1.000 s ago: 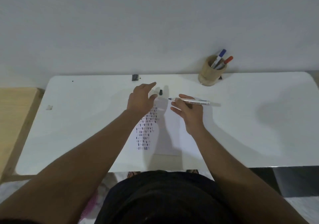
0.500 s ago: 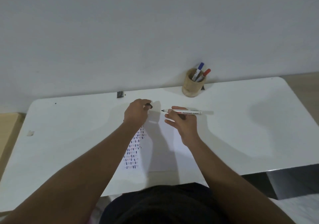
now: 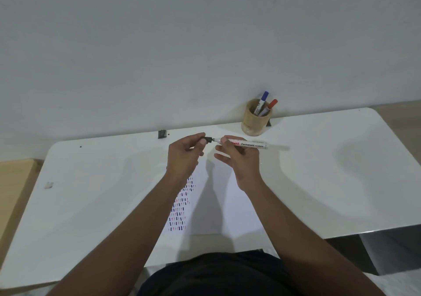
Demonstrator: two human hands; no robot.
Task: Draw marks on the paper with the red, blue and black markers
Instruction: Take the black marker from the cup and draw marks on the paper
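Observation:
My right hand [image 3: 239,161] grips a white-barrelled black marker [image 3: 248,144], held level above the table with its tip pointing left. My left hand [image 3: 184,154] pinches the marker's small black cap [image 3: 207,139] right at that tip; whether cap and tip touch I cannot tell. Below both hands lies the white paper [image 3: 230,206], its left strip covered with rows of short red, blue and black marks [image 3: 181,206]. The blue marker [image 3: 261,102] and the red marker [image 3: 270,107] stand capped in a wooden cup [image 3: 253,125] at the back of the table.
The white table [image 3: 330,181] runs to a wall behind. A small dark block [image 3: 162,134] sits at its back edge and a small pale scrap [image 3: 48,185] near the left edge. A wooden surface [image 3: 13,181] adjoins on the left.
My left hand picked up the black cap from the table and carried it to the marker tip. My right hand kept hold of the marker, and both hands rose off the paper.

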